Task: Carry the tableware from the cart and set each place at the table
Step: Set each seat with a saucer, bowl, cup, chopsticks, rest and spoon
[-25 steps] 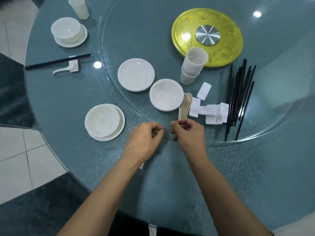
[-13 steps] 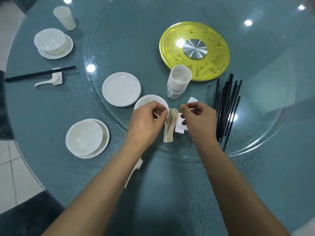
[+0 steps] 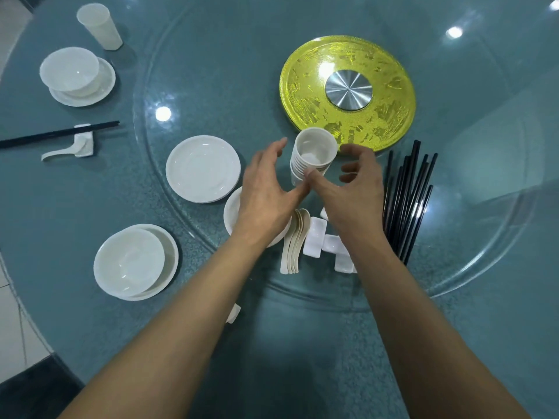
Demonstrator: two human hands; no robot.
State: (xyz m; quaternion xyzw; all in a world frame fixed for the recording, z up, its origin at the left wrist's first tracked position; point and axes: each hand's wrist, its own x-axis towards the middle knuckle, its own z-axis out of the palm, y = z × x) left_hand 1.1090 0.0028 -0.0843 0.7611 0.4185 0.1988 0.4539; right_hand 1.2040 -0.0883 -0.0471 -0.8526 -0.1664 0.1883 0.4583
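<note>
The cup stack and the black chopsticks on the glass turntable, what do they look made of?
Cup stack: smooth off-white with a soft sheen and thin rims, probably melamine or glazed ceramic; cannot tell which. Black chopsticks: uniformly black, glossy glints along them, likely plastic or lacquered wood.

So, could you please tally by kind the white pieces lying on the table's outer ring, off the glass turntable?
Cups: 1
Bowls: 2
Plates: 2
Spoons: 1
Chopstick rests: 1
Total: 7, plus one white piece, mostly hidden, kind unclear.
</note>
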